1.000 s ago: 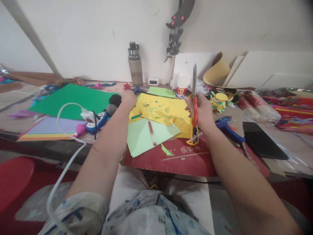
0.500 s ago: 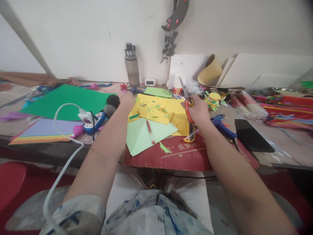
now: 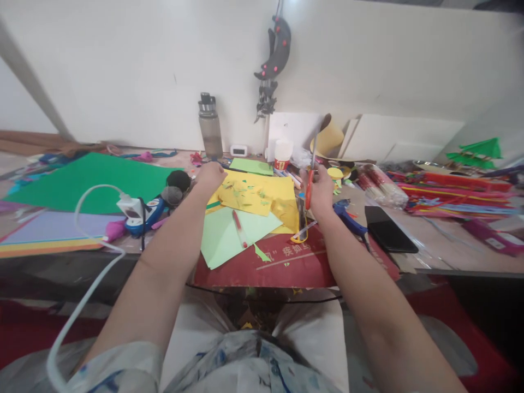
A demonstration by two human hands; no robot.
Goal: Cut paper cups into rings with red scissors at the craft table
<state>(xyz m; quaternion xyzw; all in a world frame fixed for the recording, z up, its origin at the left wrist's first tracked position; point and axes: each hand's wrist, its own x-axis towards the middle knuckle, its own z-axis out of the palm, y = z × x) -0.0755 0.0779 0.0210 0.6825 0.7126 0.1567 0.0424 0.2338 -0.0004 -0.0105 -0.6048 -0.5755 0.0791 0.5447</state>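
Note:
My right hand (image 3: 320,191) is closed around red-handled scissors (image 3: 311,164) whose blades point up and away, above the right edge of a yellow paper sheet (image 3: 262,196). My left hand (image 3: 210,176) rests closed on the far left corner of that yellow sheet; what it holds, if anything, is hidden. A light green sheet (image 3: 229,233) with a red pen (image 3: 239,229) on it lies nearer me, on a red cardboard mat (image 3: 286,262).
A large green sheet (image 3: 85,180) and purple paper (image 3: 49,229) lie left, beside a blue glue gun (image 3: 145,213) with a white cable. A water bottle (image 3: 208,125) stands at the wall. Right: another glue gun (image 3: 347,215), a black phone (image 3: 387,234), coloured sticks (image 3: 458,191).
My right hand lowered the scissors, then raised them again, blades upright. The left hand stayed on the yellow sheet. The view shifted upward and to the right.

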